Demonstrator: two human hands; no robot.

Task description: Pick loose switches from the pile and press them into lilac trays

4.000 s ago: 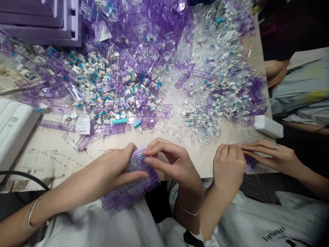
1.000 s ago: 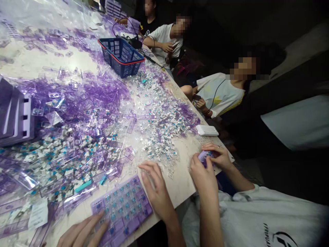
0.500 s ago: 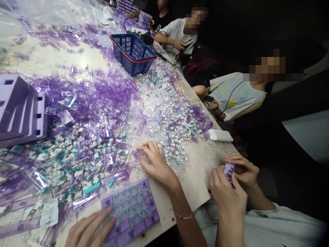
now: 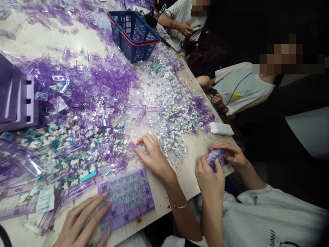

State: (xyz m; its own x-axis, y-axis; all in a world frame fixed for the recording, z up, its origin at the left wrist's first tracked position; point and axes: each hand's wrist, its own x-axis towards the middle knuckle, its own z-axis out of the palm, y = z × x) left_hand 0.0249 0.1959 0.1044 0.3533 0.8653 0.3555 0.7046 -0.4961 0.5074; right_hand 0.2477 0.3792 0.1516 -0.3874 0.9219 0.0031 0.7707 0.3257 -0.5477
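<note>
A translucent purple keypad frame (image 4: pixel 127 197) with several blue-stemmed switches lies flat at the table's near edge. My left hand (image 4: pixel 79 221) rests on its left side with the fingers stretched out flat. My right hand (image 4: pixel 150 154) is further out on the table, fingers curled and pinching among loose purple and clear plastic pieces (image 4: pixel 131 145). What the fingertips hold is too small to make out. A heap of purple keycaps and white switches (image 4: pixel 84 113) covers the table beyond both hands.
To my right a person in a white shirt holds a small purple part (image 4: pixel 216 157) in both hands. A white box (image 4: pixel 221 128) lies near the table edge. A blue basket (image 4: pixel 133 31) stands far back. Purple trays (image 4: pixel 15 96) are stacked at left. More people sit along the right side.
The view has tilted down slightly. My right hand stays in the loose pieces and my left hand stays on the keypad frame. The neighbour's hands shifted a little.
</note>
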